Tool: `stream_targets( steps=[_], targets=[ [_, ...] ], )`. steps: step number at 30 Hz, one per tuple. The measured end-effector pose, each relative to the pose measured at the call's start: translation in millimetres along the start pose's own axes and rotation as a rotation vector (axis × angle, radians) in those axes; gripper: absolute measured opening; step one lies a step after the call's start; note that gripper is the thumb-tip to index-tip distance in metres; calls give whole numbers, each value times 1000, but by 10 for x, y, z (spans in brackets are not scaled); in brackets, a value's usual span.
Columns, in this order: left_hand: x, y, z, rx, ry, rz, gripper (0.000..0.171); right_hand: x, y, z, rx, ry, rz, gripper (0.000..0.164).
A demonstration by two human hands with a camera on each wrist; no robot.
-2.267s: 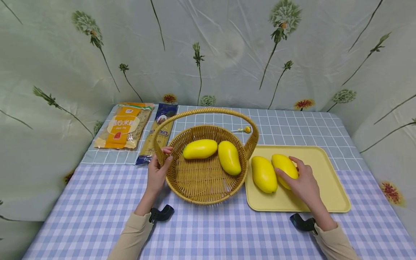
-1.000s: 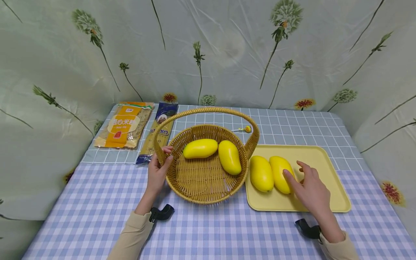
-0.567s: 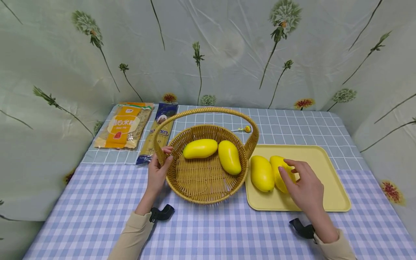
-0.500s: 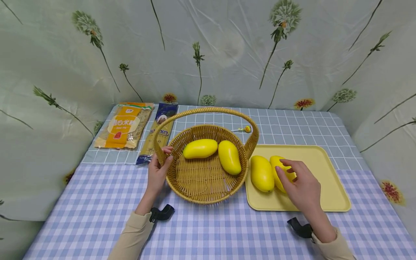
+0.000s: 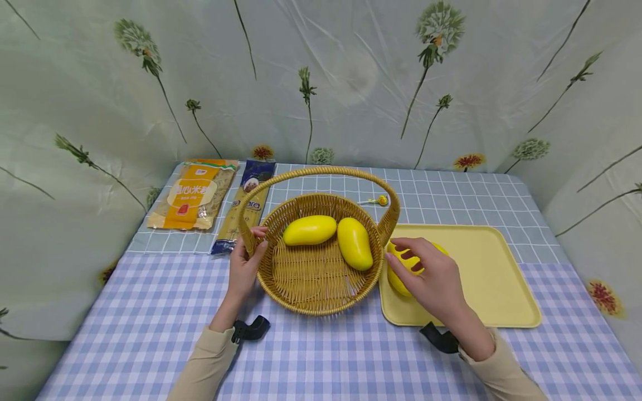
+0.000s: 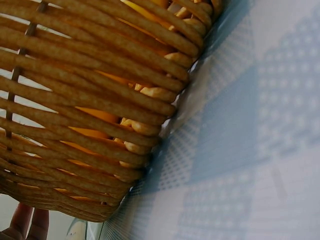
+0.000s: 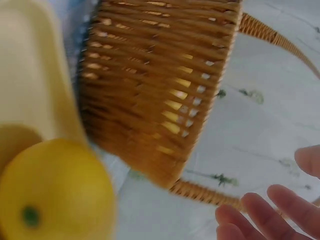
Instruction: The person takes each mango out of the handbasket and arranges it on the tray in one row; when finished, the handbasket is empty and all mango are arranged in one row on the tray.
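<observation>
Head view has the wicker basket (image 5: 301, 281) sitting mid-tabletop (image 5: 321, 362), so I'll place everything off that. Two mangoes inside: one mango (image 5: 310, 230) lies crosswise near the far wall, the other mango (image 5: 355, 244) runs more lengthwise by the right wall. The near-left part of the woven floor is bare.

Left hand (image 5: 244, 267) is at the basket's left side, grip closed around the foot of the handle (image 5: 322, 171), thumb on the near side. In the left wrist view some yellow shows through the weave.

Right of the basket, just beside it, is a yellow tray (image 5: 494, 284). A third mango (image 5: 398, 285) is in it at the end nearest the basket, partly covered by the right hand (image 5: 436, 278), and a bit more yellow pokes out past the knuckles. That grip is loose, fingers bent and thumb well apart, nothing in it; in the right wrist view the fingers look clear of the fruit.

Left of the basket, toward the back, there's an orange-labelled bag (image 5: 193, 195) and a long blue-ended packet (image 5: 243, 214). A small yellow thing on a stick (image 5: 383, 200) lies behind the basket, to the right.
</observation>
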State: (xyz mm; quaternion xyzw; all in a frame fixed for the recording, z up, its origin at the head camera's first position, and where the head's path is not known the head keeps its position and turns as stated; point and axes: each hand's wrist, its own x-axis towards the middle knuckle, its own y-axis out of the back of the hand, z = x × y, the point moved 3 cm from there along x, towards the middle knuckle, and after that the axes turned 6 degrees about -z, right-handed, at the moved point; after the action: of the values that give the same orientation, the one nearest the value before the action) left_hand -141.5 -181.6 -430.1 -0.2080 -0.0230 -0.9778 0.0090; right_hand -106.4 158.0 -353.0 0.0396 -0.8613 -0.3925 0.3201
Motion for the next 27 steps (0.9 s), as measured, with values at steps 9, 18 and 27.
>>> stream_targets(
  steps=[9,18,27],
  targets=[
    [4,-11,33,2,23,8,15,241,-146,-203,22,63,-102,40],
    [10,-59,241,16,7,17,14,425,-316,-298,-53,-116,-296,51],
    [5,-63,242,5,-11,9,15,559,-510,-284,-104,-216,-476,65]
  ],
)
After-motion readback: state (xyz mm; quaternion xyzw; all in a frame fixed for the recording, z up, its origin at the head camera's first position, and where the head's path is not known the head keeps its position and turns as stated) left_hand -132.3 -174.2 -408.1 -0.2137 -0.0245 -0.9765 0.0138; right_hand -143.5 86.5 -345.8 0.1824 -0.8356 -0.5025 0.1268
